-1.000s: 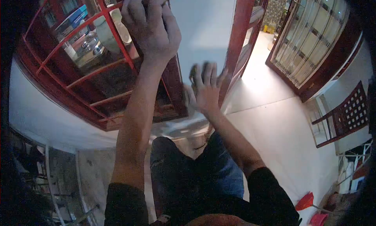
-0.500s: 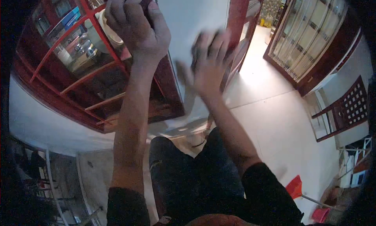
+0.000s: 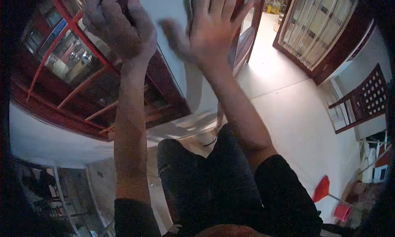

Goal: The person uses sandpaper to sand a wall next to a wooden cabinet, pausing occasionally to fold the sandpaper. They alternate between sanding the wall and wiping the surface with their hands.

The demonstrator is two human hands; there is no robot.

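Observation:
At the upper left, my left hand (image 3: 123,27) is raised in front of the red-framed window (image 3: 70,89), its fingers curled near the frame's edge. Whatever it may hold is hidden behind the fingers. My right hand (image 3: 210,31) is lifted at the top centre, in front of the pale wall (image 3: 164,6) and near a dark red frame. Its fingers are spread and slightly blurred, and the thumb points left. Glass panes and thin red bars fill the window beside my left forearm.
An open door with a striped curtain (image 3: 319,27) stands at the upper right. Below it are a dark wooden chair (image 3: 366,99), a red dustpan-like object (image 3: 322,189) and a small red container (image 3: 342,212). Pale tiled floor (image 3: 284,113) runs to the doorway.
Both hands have moved up and to the left in view. The right hand's fingers are spread wider. The window and door have shifted left as the camera view turned slightly.

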